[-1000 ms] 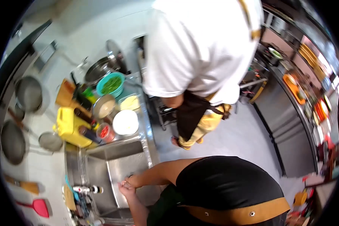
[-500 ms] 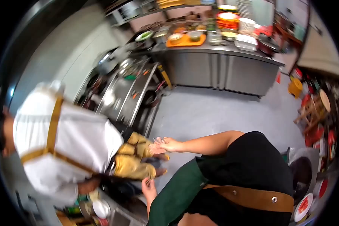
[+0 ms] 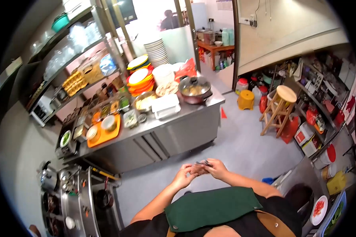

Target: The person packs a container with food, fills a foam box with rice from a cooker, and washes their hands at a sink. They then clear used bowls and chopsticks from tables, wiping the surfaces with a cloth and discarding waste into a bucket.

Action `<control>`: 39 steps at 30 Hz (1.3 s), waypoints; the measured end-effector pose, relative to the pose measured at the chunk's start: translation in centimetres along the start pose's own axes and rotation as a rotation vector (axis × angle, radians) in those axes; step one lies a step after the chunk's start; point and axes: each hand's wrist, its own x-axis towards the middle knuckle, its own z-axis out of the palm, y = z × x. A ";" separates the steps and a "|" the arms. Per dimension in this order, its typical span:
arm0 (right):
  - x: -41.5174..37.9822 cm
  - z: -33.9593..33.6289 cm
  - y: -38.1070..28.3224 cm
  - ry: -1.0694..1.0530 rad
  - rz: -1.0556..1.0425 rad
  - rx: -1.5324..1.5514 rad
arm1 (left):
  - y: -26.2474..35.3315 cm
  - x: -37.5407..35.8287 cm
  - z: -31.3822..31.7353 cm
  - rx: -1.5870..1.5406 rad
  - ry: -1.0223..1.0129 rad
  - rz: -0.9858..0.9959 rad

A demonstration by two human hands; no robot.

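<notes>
Both hands meet at chest height above the green apron [image 3: 211, 208]. Left hand [image 3: 183, 177] and right hand [image 3: 216, 169] pinch a small brownish lump [image 3: 199, 169] between curled fingers, with thin dark strands on top, possibly a hair tie, too blurry to tell. Steel counter [image 3: 178, 132] well ahead

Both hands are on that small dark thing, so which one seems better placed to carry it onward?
Probably the right hand: its fingers pinch the dark thing, while the left hand only steadies it.
</notes>
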 end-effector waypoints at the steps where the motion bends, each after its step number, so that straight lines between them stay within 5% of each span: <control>1: 0.7 -1.5 1.8 0.010 0.001 -0.024 | 0.7 3.5 0.8 -0.012 -0.039 0.049; 3: 1.7 -4.5 5.3 0.393 0.267 0.284 | 1.6 10.7 2.4 -0.077 -0.094 0.248; 4: 2.2 -6.5 8.9 0.415 0.309 0.251 | 1.9 14.2 3.3 -0.104 -0.113 0.339; 7: 3.3 -12.6 15.0 0.555 0.457 -0.005 | 4.1 24.3 6.9 -0.195 -0.252 0.073; 9: 1.9 -16.3 15.6 0.628 0.613 -0.269 | 6.1 30.0 10.4 -0.207 -0.198 0.089; 11: 3.0 -19.6 16.4 0.643 0.816 0.256 | 7.8 35.0 13.6 -0.194 -0.257 0.100; 13: 2.8 -22.4 18.5 0.687 0.847 0.381 | 9.0 39.5 17.8 -0.198 -0.325 0.343; 15: 2.4 -24.5 22.0 0.770 0.855 0.536 | 11.3 44.2 20.8 -0.079 -0.720 0.189; 18: -0.1 -28.0 31.5 0.874 0.955 0.657 | 11.3 50.6 28.4 -0.525 -0.812 0.048; 20: 1.6 -31.9 34.8 0.952 0.823 0.911 | 10.0 55.7 32.5 -0.621 -0.815 -0.046; 26: 14.6 -48.3 43.0 0.594 0.623 0.482 | 6.6 73.1 34.9 -0.845 -0.631 -0.312; 28: 20.2 -53.0 45.8 0.437 0.725 0.598 | 6.1 77.4 32.9 -0.918 -0.530 -0.300; 31: 30.2 -56.0 50.2 0.282 0.645 0.532 | 2.6 83.8 30.0 -0.850 -0.433 -0.024; 33: 37.1 -56.4 52.7 0.117 0.584 0.836 | -0.4 88.3 28.2 -0.381 -0.222 0.180; 38: 50.8 -56.9 63.4 -0.039 0.616 1.027 | -6.3 101.3 24.9 -0.900 -0.273 0.006; 39: 53.6 -57.4 64.9 -0.009 0.605 1.087 | -6.5 104.2 23.6 -0.776 -0.290 0.049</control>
